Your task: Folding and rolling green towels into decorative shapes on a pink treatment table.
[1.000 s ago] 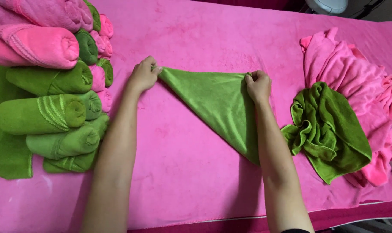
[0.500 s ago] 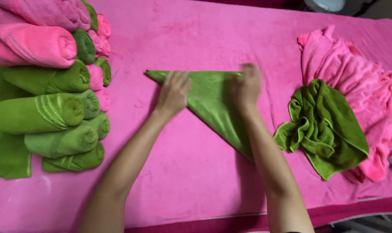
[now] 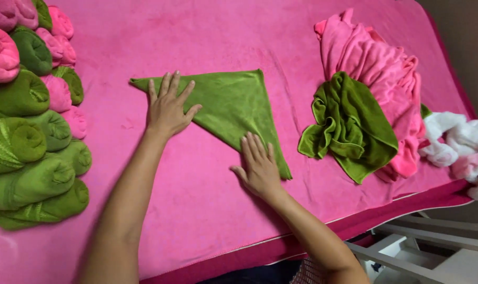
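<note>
My left hand (image 3: 168, 108) lies flat with its fingers spread on the green towel (image 3: 225, 102), near the towel's left tip. My right hand (image 3: 259, 165) lies flat too, fingers spread, on the towel's lower tip and partly on the pink cover (image 3: 207, 37) under it. Neither hand is pinching or gripping anything; both just press down, palms open. My hands are apart, with the middle of the towel between them. The towel is folded into a triangle. Its long straight edge runs left to right along the far side, away from me. One point sticks out to the left past my left hand, and the other point comes down toward me, right beside my right hand. So the towel sits just in front of both hands, and my left hand rests on more of it than my right does. On my left there is a stack of rolled towels (image 3: 28, 142), some green and some pink, lying on their sides. On my right, well apart from my hands, there is a crumpled green towel (image 3: 352, 126) resting on a messy pink pile (image 3: 370, 58). Farther right are fluffy white cloths (image 3: 457, 142). I see no boxes, labels or signs.
</note>
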